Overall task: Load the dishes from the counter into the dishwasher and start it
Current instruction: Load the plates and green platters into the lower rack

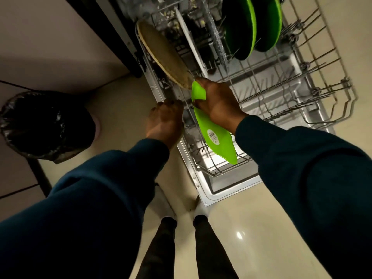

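Note:
My right hand [218, 101] grips the rim of a bright green plate [216, 137], held on edge over the near left part of the pulled-out lower rack [291, 77]; a white sticker shows on its underside. My left hand [166, 119] curls over the rack's left edge, and what its fingers grip is hidden. A speckled tan plate [163, 55] leans at the rack's far left. Beyond it stands a white plate [189, 37], and two more green plates [251, 27] stand upright at the back.
The open dishwasher door [221, 190] lies flat under the rack. A bin lined with a black bag [44, 125] stands on the floor to the left. Pale cabinet fronts [50, 37] are at upper left. My feet are on the glossy floor [241, 238] by the door's corner.

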